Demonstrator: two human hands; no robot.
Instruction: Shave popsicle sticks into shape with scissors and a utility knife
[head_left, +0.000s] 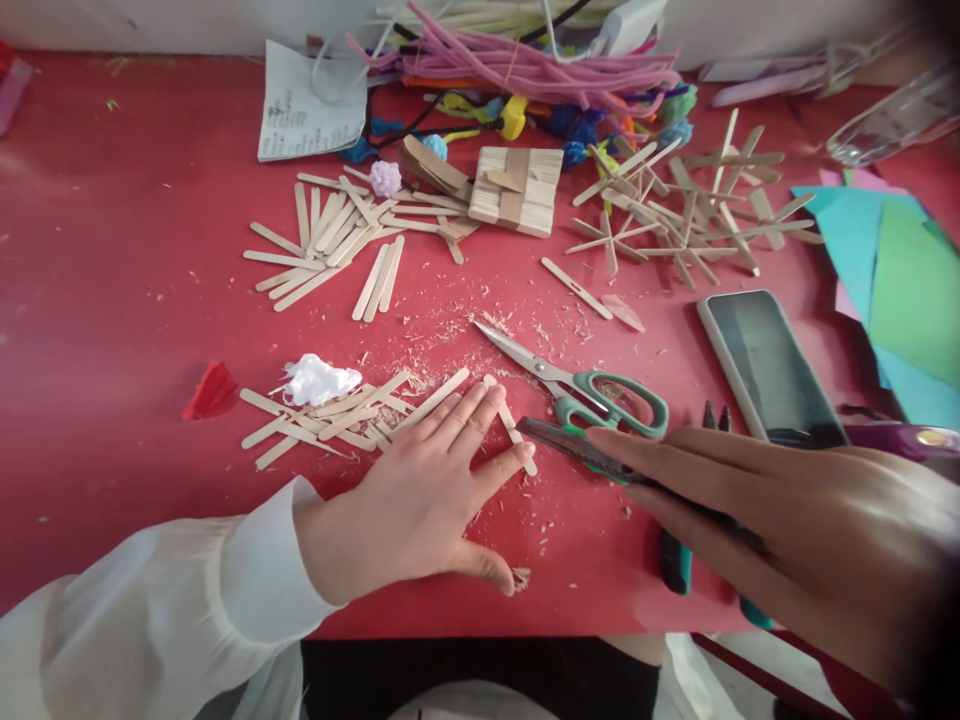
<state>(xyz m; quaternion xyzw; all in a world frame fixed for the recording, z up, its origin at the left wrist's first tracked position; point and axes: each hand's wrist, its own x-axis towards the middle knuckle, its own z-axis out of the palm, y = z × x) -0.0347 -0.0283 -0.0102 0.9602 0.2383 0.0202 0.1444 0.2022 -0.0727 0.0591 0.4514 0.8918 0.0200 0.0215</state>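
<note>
My left hand (420, 490) lies spread on the red table, its fingertips pressing at both ends of a wooden craft stick (513, 428). Another craft stick (436, 398) sticks out from beneath its fingers. From the right comes my right hand (780, 520), closed around a utility knife (585, 452) whose blade tip is close to the pressed stick. Just beyond the knife are scissors (566, 380) with grey-green handles. Pliers (675, 560) with teal handles are partly hidden under my right hand. Wood shavings (465, 345) are scattered around.
A pile of craft sticks (315, 425) with a white lump (315, 380) lies left, beside a red scrap (211, 392). Further back are loose sticks (330, 240), a banded bundle (517, 190), star-shaped stick pieces (690, 215) and pink pipe cleaners (510, 60). A phone (772, 370) rests right, near coloured paper (907, 290).
</note>
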